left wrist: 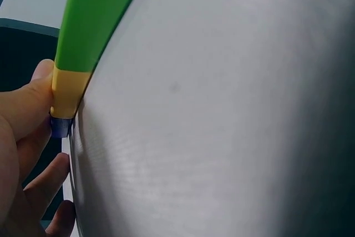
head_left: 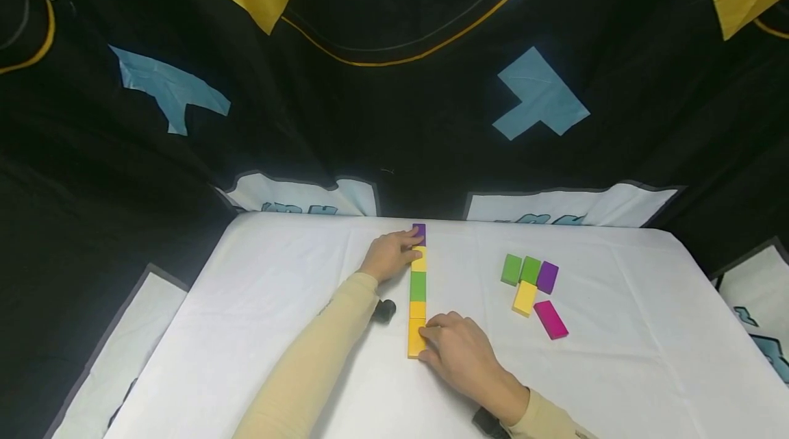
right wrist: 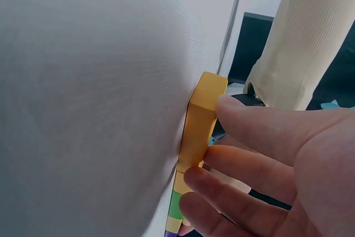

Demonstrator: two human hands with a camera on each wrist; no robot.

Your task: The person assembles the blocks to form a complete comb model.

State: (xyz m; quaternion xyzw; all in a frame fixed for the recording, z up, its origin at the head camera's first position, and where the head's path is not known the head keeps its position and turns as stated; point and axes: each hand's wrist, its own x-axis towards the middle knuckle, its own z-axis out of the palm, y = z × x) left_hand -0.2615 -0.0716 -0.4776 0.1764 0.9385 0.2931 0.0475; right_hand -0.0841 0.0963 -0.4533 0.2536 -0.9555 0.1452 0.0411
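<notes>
Row of blocks [head_left: 418, 287] on counter [head_left: 622, 374], long axis running near to far. Left grip [head_left: 388, 255] at row's far end, right grip [head_left: 461, 357] right of its near yellow block [head_left: 415, 341]. Both just touching, fingers apart, not clamped on anything.

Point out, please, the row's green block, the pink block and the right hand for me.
Row's green block [head_left: 418, 286], head view: middle of its top face.
Pink block [head_left: 550, 319], head view: middle of its top face.
Right hand [head_left: 462, 353], head view: back of the hand.
</notes>
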